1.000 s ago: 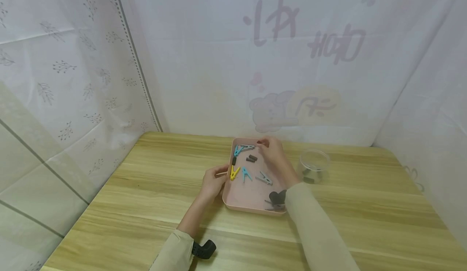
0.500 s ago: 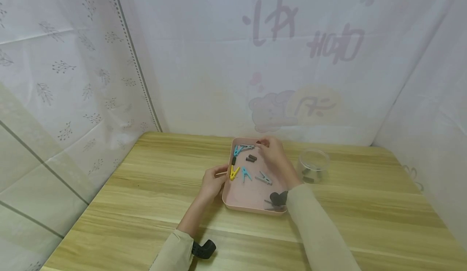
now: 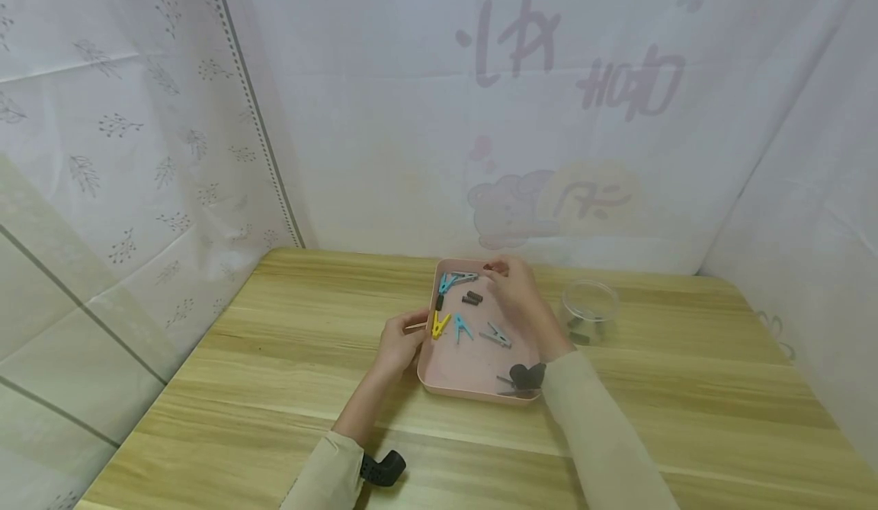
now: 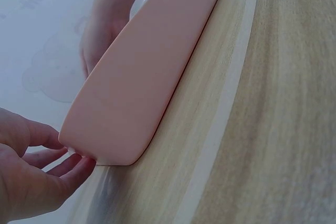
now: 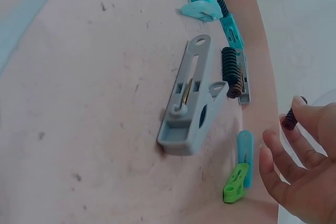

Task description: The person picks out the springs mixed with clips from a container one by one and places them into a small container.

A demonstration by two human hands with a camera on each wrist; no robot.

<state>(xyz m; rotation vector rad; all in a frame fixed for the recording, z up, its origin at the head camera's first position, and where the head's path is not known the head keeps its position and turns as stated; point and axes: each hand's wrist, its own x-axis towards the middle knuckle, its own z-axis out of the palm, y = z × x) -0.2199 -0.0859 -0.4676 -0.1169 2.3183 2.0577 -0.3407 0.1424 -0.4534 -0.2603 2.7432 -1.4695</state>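
Both of the person's arms reach in from the near side of the pink tray. The left forearm slants toward the tray's left side, bare above the pale left sleeve. The left hand lies against the outside of the tray, its digits bent and gripping the wall. The right arm, in a pale right sleeve, leans inward along the tray's right side, its wrist bare. The right hand is over the tray's far right corner, thumb and forefinger set in a pinch, the other fingers loosely curved.
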